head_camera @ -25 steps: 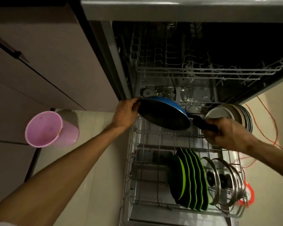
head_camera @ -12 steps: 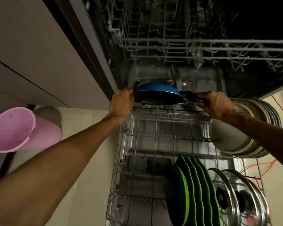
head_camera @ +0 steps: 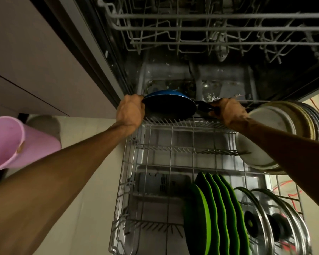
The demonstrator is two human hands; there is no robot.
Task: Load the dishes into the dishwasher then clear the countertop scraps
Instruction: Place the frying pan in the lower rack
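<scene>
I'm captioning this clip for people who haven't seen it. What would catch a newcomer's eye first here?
Most likely the blue frying pan at the far end of the pulled-out lower rack, with the left hand holding its rim and the right hand gripping its black handle. Next, the bright green plates standing on edge at the rack's near right, beside the glass lids. A pink bucket sits on the floor at far left.
</scene>
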